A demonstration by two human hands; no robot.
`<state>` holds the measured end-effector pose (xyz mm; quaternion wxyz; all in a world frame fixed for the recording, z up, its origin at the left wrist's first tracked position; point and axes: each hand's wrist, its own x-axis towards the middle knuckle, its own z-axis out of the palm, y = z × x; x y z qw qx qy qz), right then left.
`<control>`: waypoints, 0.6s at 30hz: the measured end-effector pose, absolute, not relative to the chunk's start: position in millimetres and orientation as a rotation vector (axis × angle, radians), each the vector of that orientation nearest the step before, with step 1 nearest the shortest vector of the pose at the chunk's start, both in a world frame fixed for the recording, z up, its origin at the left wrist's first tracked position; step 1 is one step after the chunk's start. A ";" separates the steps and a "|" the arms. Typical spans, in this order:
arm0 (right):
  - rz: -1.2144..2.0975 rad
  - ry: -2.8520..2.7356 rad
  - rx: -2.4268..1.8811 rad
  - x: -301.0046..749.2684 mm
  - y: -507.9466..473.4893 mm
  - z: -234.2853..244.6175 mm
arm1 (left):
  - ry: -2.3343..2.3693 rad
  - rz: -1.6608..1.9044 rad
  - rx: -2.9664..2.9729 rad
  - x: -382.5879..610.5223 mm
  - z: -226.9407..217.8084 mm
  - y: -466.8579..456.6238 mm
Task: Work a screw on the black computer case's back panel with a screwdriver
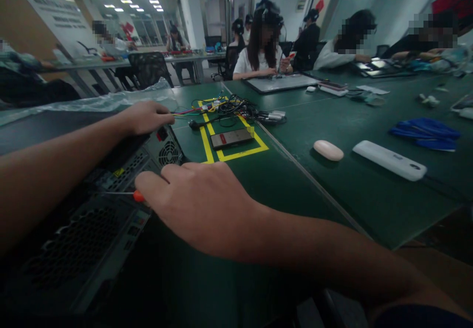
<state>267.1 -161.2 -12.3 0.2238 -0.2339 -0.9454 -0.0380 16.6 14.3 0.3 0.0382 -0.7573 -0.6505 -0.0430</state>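
A desktop computer case (123, 237) lies at the left with its rear panel facing me, showing vent holes, ports and a fan grille. My right hand (207, 205) is closed round a screwdriver with an orange-red handle (138, 196). Its thin shaft points left against the rear panel, and the tip is too dark to make out. Over the far upper corner of the case, my left hand (150, 117) presses down, gripping the edge by the power supply's fan (168, 152); some of its fingers are hidden.
Beyond the case, a phone (232, 138) lies inside yellow tape (244, 153) on the green table, near tangled cables (236, 105). A pale mouse (328, 150), a white power bank-like block (389, 159) and blue cloth (424, 133) are at right. Several people work at tables behind.
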 end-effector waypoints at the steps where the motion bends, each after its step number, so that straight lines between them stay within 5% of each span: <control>1: -0.109 -2.599 -0.651 266.7 -161.3 -12.2 | -2.023 -0.090 -2.293 19.4 2.0 11.2; 18: -0.060 -2.637 -0.673 262.5 -156.5 -17.2 | -2.095 -0.087 -2.175 22.6 5.5 6.3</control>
